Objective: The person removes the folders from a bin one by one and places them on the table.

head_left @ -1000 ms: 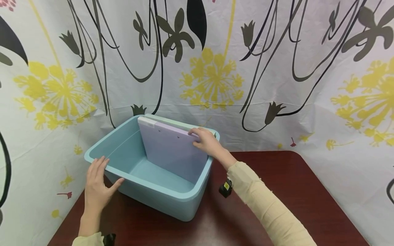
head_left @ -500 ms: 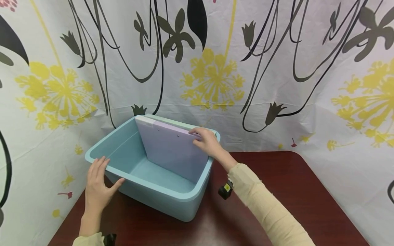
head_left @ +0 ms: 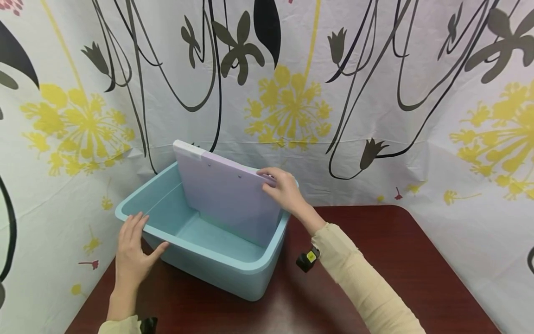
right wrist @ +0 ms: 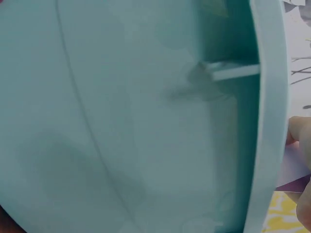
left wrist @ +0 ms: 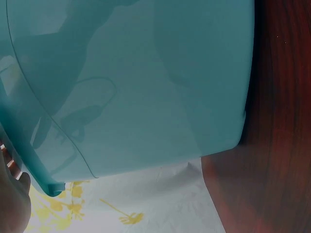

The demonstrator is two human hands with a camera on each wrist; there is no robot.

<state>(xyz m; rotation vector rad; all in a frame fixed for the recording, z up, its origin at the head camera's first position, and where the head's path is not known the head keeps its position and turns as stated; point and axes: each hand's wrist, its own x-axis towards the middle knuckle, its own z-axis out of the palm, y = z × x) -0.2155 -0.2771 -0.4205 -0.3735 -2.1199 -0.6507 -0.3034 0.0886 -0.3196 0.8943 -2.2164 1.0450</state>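
Observation:
A light blue plastic tub (head_left: pixel 217 273) sits on the dark red table. In it a lavender ring binder (head_left: pixel 229 199), with two small rivets and a white patch on its top edge, leans slightly, its left corner above the rim. My right hand (head_left: pixel 285 192) pinches the binder's top edge near its right end; in the right wrist view a lavender corner (right wrist: pixel 294 167) shows between the fingers. My left hand (head_left: pixel 133 260) rests on the tub's front left rim, fingers fairly straight and thumb along the outer wall. Whatever stands behind the binder is hidden now.
The brown-red table (head_left: pixel 375 269) extends to the right of the tub. A white patterned cloth (head_left: pixel 367 111) hangs close behind and on both sides. Black wrist cameras sit on both cuffs, the right one (head_left: pixel 306 260) beside the tub.
The lavender binder has risen, its left end highest, and now covers the pale green edge seen behind it before. My right hand moved slightly up; the left hand stayed on the rim.

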